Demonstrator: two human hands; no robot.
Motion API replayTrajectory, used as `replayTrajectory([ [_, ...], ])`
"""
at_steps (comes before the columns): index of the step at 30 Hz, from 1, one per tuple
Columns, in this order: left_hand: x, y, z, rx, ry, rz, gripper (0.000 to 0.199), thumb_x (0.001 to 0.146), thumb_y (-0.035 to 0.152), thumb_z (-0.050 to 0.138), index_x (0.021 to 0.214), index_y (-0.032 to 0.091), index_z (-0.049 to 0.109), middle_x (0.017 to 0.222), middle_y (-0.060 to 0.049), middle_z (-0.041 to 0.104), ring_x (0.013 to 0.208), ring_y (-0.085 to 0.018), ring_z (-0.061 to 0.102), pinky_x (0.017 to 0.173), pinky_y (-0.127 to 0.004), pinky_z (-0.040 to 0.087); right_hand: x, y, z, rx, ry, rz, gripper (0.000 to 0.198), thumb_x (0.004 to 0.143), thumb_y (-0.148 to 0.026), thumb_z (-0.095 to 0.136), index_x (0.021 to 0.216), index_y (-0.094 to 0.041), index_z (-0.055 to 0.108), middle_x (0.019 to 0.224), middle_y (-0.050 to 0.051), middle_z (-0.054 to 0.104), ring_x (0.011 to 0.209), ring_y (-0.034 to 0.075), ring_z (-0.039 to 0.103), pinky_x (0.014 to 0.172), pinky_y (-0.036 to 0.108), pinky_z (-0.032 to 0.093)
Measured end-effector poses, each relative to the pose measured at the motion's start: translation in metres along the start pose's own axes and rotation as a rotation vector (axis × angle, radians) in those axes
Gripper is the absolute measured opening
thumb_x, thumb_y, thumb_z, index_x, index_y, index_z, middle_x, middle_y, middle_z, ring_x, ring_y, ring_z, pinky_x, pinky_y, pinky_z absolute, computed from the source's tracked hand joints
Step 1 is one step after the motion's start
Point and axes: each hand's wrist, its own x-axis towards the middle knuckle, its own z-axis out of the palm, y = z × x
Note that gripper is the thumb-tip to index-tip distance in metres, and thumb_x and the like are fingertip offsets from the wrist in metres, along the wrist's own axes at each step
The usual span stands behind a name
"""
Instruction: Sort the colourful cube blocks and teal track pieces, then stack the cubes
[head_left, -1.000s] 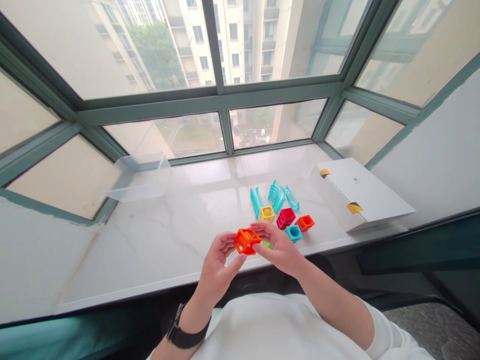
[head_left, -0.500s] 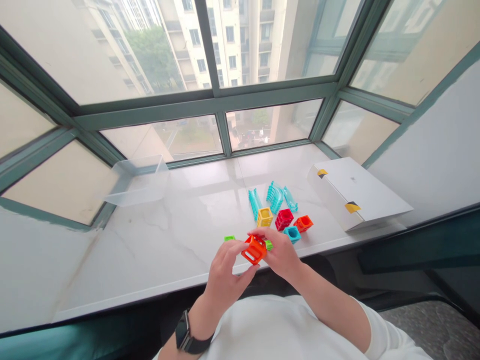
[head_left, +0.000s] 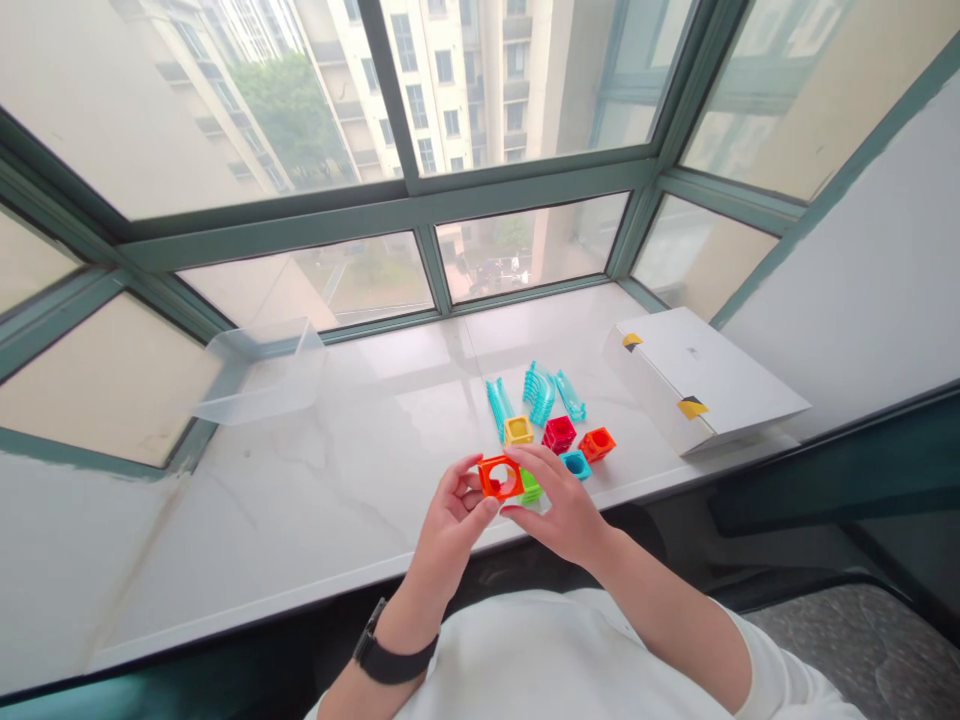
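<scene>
An orange hollow toy block [head_left: 490, 466] with a round opening is held up between both hands above the front of the sill. My left hand [head_left: 454, 510] grips its left side with thumb and fingers. From the right, my right hand [head_left: 559, 500] has its fingers at the block's upper right edge. A green block [head_left: 530, 486] shows partly behind the right hand. Just beyond the hands stand a yellow block [head_left: 518, 431], a red block [head_left: 559, 434], a blue block [head_left: 576, 464] and another orange block [head_left: 598, 444].
Translucent turquoise track pieces [head_left: 540, 392] lie behind the blocks on the white sill [head_left: 360, 430]. A clear plastic bin [head_left: 277, 385] stands at the left near the window. A white box [head_left: 705, 375] with yellow-black tabs sits at the right.
The orange block has been turned, so its round opening now faces me. My right hand has shifted its hold, fingers along the block's right side. The view has shifted slightly.
</scene>
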Motion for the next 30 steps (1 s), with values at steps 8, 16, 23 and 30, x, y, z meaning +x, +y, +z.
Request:
replayTrajectory([
  [8,0.014,-0.008,0.047,0.033,-0.190,-0.041,0.056,0.090,0.039,0.079,0.141,0.027,0.059,0.133,-0.010,0.070,0.114,-0.024,0.071,0.101,-0.039,0.058,-0.011,0.016,-0.021,-0.082,0.096,0.041,0.068,0.095,-0.026,0.069,0.158,-0.034,0.043,0.147,0.009,0.062,0.136,0.031,0.059,0.114,0.050,0.053],
  [16,0.035,-0.029,0.086,0.112,-0.281,-0.031,0.057,0.096,0.040,0.071,0.149,0.025,0.054,0.132,-0.011,0.072,0.117,-0.026,0.071,0.106,-0.043,0.056,-0.029,0.037,-0.065,-0.027,0.162,0.269,0.069,0.091,-0.037,0.076,0.154,-0.031,0.049,0.149,0.008,0.064,0.135,0.031,0.063,0.113,0.048,0.054],
  [23,0.036,-0.028,0.098,0.179,-0.401,-0.071,0.064,0.095,0.041,0.072,0.154,0.032,0.049,0.144,-0.012,0.064,0.124,-0.028,0.068,0.109,-0.048,0.055,-0.054,0.062,-0.090,-0.009,0.242,0.378,0.072,0.086,-0.037,0.081,0.151,-0.028,0.052,0.145,0.009,0.066,0.132,0.031,0.065,0.113,0.048,0.055],
  [30,0.031,-0.012,0.049,0.237,-0.250,-0.005,0.036,0.093,0.047,0.073,0.118,0.021,0.075,0.111,-0.013,0.077,0.107,-0.029,0.073,0.102,-0.046,0.059,-0.070,0.107,-0.105,-0.125,0.382,0.503,0.066,0.086,-0.041,0.079,0.146,-0.024,0.057,0.144,0.013,0.066,0.131,0.031,0.065,0.115,0.051,0.053],
])
